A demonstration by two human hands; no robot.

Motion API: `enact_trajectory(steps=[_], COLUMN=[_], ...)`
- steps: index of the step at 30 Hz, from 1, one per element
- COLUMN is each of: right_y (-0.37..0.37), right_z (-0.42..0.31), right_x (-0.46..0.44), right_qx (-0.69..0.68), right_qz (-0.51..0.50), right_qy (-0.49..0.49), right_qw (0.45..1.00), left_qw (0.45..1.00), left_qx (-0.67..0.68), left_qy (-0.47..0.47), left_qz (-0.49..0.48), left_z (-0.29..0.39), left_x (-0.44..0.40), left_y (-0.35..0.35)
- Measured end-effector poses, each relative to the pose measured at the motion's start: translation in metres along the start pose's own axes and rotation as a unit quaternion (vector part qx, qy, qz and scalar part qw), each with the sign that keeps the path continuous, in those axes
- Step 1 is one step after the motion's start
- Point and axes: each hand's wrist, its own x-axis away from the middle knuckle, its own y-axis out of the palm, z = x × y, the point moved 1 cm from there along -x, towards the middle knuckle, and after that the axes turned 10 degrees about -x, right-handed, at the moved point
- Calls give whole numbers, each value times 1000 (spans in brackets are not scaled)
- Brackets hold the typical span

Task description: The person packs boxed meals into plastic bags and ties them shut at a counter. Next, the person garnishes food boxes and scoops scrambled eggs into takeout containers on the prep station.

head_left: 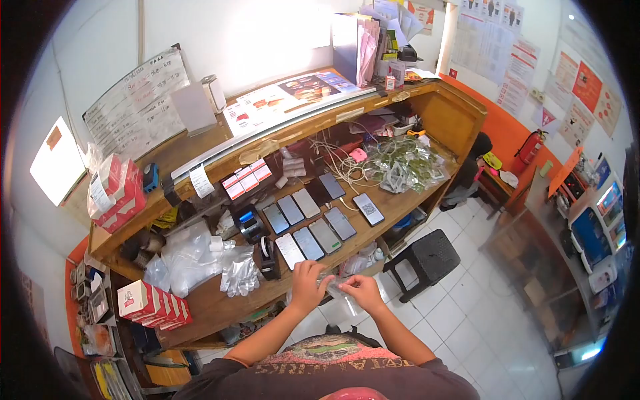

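Observation:
In the head view, my left hand (308,285) and my right hand (363,292) are close together in front of my chest, just off the desk's front edge. Both have their fingers pinched on a clear plastic bag (348,305), which hangs between them. Nothing can be made out inside it. Past my left hand, several phones lie in rows on the wooden desk; the nearest is a phone with a white screen (289,251). A tape dispenser (268,259) stands left of the phones, beside a clear plastic glove (240,272).
Red-and-white boxes (152,305) are stacked at the desk's left end. A small black printer (251,224) stands behind the tape dispenser. Bags of green leaves (410,163) lie at the far right. A black stool (427,262) is on the tiled floor, and a person (470,170) crouches beyond the desk.

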Motion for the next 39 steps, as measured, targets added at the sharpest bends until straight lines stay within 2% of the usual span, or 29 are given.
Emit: enact_trajectory(steps=[1,3,4,5,6,7,9,10,11,13,14,15,16,17,19,20,21,22,23,25,26,27,28,29,30,32,35,37,39], right_y=[1,10,15,22,30,37,45,47,48,45,46,46,45,44,41,34,26,21,21,23,21,22,22,23,17,-8,-16,-13,-7], right_z=[4,15,20,24,29,35,47,42,40,46,50,47,46,49,62,76,99,113,110,78,66,74,81,86,82,62,29,15,-2], right_x=[0,2,5,7,10,14,16,18,21,20,17,16,16,17,16,12,8,11,17,23,29,34,35,37,38,34,41,46,54], right_qx=[-17,-10,-3,-3,-9,-15,-25,-100,-176,-184,-271,-355,-382,-386,-543,-551,-557,-562,-570,-381,-242,-248,-211,-172,-173,-170,-234,-233,-282], right_qz=[43,64,85,85,62,41,33,14,-4,-12,32,75,93,101,67,83,44,6,26,26,-27,-17,-47,-77,-71,42,90,95,82], right_qy=[16,11,6,6,6,6,19,72,124,144,138,130,158,156,158,147,144,140,130,156,175,176,101,25,25,148,120,124,84], right_qw=[999,998,996,996,998,999,999,992,977,972,952,923,906,903,822,818,817,815,811,911,954,953,971,982,982,973,961,960,952], left_qw=[1000,980,980,900,747,746,663,648,647,654,653,684,713,713,624,538,541,470,392,397,439,479,517,516,536,552,525,539,535], left_qx=[0,23,23,225,408,407,483,505,503,480,479,448,416,415,472,515,512,572,621,601,605,608,611,608,617,625,636,617,616], left_qy=[0,-117,-117,-283,-427,-427,-488,-499,-498,-524,-522,-527,-529,-526,-590,-656,-652,-665,-676,-686,-654,-621,-585,-586,-554,-520,-538,-553,-564], left_qz=[0,-160,-160,-243,-307,-308,-299,-275,-283,-259,-268,-233,-197,-206,-198,-117,-140,-102,-62,-104,-117,-127,-135,-143,-162,-183,-173,-151,-130], left_z=[0,-3,-6,-13,-17,-23,-36,-39,-42,-49,-55,-62,-66,-71,-77,-80,-96,-122,-134,-103,-99,-98,-97,-96,-95,-89,-80,-92,-105], left_x=[6,30,40,52,65,76,88,92,95,106,116,129,133,135,134,139,150,167,175,141,136,134,133,134,133,127,120,119,128], left_y=[0,6,12,24,36,42,45,42,41,41,47,56,58,61,64,60,68,86,97,72,67,63,60,57,56,52,44,48,55])
